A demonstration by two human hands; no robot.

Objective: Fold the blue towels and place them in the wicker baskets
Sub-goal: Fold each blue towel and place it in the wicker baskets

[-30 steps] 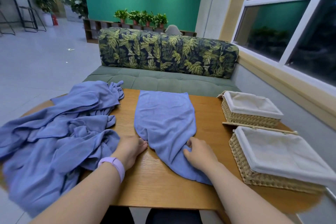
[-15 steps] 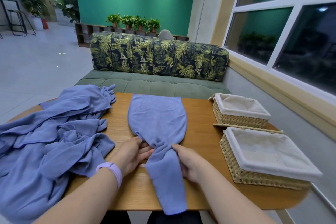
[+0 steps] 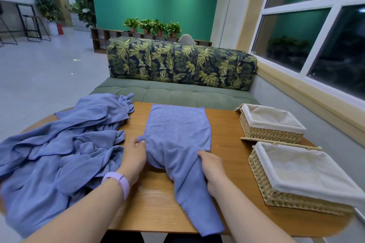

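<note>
A blue towel (image 3: 177, 130) lies lengthwise in the middle of the wooden table (image 3: 154, 203), flat at its far end and bunched near me, its near end hanging over the front edge. My left hand (image 3: 135, 156) pinches the towel's left edge. My right hand (image 3: 210, 165) grips the gathered cloth on its right side. A heap of more blue towels (image 3: 59, 148) covers the table's left part. Two wicker baskets with white liners stand at the right: a far basket (image 3: 270, 124) and a near basket (image 3: 300, 175), both holding no towel.
A green sofa with a leaf-print back (image 3: 177, 65) stands just beyond the table's far edge. A window wall (image 3: 316, 35) runs along the right. Tiled floor opens to the left.
Both hands have moved apart, spreading the bunched towel wider. The left hand has gone up along the towel's left edge, and the right one has slid to its right side.
</note>
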